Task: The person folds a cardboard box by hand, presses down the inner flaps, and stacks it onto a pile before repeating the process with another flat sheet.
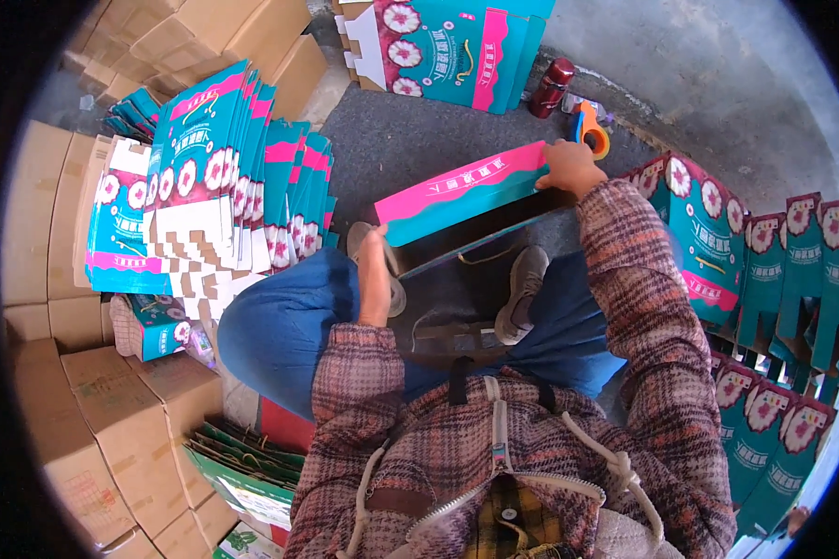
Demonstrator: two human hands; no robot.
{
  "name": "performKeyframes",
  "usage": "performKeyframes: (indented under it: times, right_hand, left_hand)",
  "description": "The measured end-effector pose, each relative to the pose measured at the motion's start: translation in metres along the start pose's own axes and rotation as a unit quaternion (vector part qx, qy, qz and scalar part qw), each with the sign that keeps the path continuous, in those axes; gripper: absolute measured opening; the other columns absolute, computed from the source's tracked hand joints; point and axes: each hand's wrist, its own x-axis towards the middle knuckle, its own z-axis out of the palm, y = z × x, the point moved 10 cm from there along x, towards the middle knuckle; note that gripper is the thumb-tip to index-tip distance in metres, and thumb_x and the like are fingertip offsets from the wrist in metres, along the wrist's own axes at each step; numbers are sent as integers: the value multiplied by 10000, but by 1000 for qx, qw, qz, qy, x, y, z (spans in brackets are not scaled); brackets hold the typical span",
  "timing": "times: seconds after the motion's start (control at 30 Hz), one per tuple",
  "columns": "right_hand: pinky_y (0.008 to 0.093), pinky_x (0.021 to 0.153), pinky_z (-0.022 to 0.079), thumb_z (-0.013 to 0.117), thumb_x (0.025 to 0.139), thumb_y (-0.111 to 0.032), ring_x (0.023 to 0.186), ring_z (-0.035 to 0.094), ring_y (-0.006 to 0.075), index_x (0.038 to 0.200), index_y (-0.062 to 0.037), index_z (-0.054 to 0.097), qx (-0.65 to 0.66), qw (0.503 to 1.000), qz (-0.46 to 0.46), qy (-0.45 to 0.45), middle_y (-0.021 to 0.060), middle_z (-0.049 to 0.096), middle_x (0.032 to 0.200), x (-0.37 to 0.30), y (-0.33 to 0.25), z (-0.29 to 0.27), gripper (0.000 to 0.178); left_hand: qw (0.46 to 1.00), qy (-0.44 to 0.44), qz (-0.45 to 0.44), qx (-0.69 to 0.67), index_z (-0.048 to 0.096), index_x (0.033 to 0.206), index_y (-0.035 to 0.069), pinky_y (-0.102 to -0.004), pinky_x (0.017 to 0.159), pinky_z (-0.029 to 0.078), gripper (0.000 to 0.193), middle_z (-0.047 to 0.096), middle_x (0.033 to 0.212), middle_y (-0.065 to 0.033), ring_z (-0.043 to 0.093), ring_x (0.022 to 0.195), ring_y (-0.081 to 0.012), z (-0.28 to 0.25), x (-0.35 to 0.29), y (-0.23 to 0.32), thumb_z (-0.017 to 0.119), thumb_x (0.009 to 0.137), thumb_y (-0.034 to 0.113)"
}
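A teal and pink cardboard box [466, 191] is held tilted between my knees, its dark inside showing along the near side. My right hand [573, 170] grips its right end, thumb on the printed face and fingers behind. At the left end, my left hand [374, 279] holds the corner, seen edge-on, with most of its fingers hidden. A white cord handle [485, 256] hangs at the box's near panel. Just beyond my right hand is an orange and blue tape roll [592, 130].
Flattened teal cartons [196, 158] are stacked at left, beside brown boxes [112, 410]. More cartons [452, 56] stand at the far side. Printed boxes [708, 224] and narrow folded pieces [802, 261] line the right. A red flask [552, 88] stands by the concrete wall [718, 74].
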Motion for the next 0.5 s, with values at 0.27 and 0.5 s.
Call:
performKeyframes:
  times: [0.27, 0.5]
  right_hand:
    - [376, 710, 546, 762, 651, -530, 919, 669, 270, 872, -65, 725, -9, 999, 14, 30, 130, 698, 897, 8, -1, 5, 516]
    - [483, 1033, 376, 427, 736, -849, 1269, 437, 401, 1356, 53, 426, 305, 933, -27, -189, 266, 406, 1396, -18, 9, 24, 1094]
  left_hand:
    - [996, -74, -52, -23, 401, 1335, -35, -365, 1020, 352, 666, 513, 1280, -173, 487, 1183, -250, 38, 22, -106, 654, 874, 374]
    - [991, -125, 10, -57, 541, 1163, -21, -354, 852, 465, 464, 634, 1061, -113, 601, 956, -212, 55, 29, -100, 696, 837, 271]
